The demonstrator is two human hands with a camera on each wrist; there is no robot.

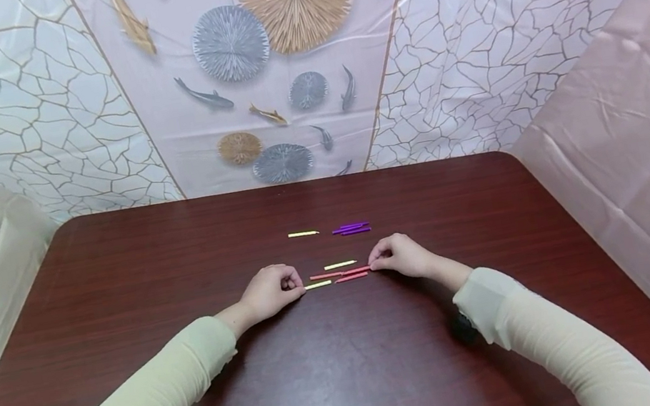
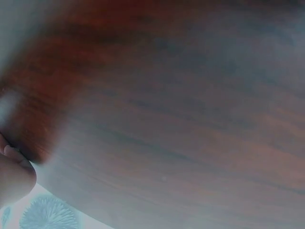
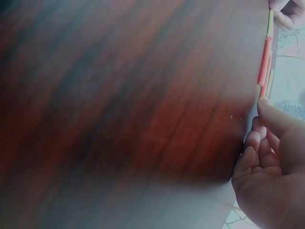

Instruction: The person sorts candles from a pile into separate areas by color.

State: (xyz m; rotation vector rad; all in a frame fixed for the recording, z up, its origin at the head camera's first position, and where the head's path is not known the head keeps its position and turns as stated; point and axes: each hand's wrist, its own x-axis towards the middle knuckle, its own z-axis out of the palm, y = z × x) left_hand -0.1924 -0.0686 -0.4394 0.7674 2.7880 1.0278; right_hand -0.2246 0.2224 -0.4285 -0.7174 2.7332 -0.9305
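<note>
"Head view?"
"Left grip pinches a yellow stick, right grip a red stick, both running left-right on the bench. A second red stick lies just nearer, purple sticks beyond."
"Left wrist?"
"Can't tell the hold there."
"Right wrist?"
"Yellow stick and second red stick line up."

From where I stood, the head view looked forward and down from high over the table, well back, taking in the left hand, the right hand and the cloth beyond. The left wrist view hung close above the table, tipped so the cloth fell in its bottom left corner. The right wrist view, also close, lay turned sideways, cloth at its right edge; it shared the sticks and both hands with the head view.
</note>
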